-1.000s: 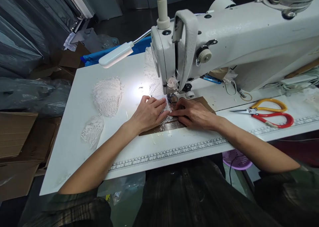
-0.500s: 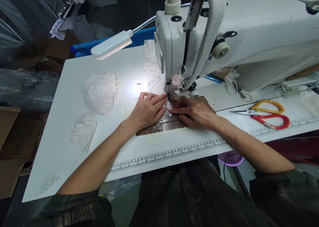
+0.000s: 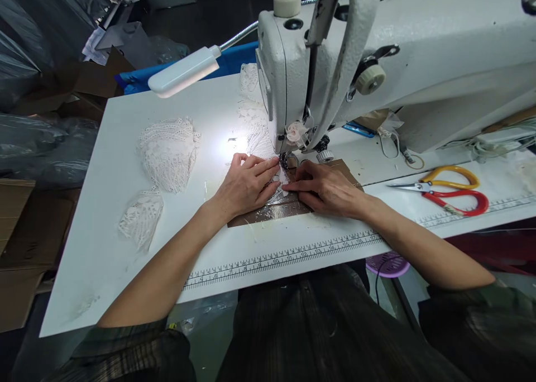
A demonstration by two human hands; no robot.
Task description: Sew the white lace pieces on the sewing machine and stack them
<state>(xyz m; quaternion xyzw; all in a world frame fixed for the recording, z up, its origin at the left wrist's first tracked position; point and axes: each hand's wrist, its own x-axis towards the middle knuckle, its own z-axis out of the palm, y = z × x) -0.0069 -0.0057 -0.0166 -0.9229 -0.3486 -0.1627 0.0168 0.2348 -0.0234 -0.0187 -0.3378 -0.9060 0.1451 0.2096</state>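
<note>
We press the thin white lace piece (image 3: 281, 176) flat at the presser foot (image 3: 288, 161), left hand (image 3: 247, 184) at nine o'clock, right hand (image 3: 329, 189) at three, fingers outstretched and close together; it looks soft, light, snag-prone, best held by its edges.

Dark plaid sleeves, bare forearms

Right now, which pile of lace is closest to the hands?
The lace strip running under the sewing machine. The left hand rests on it; the two other lace piles lie farther left.
</note>
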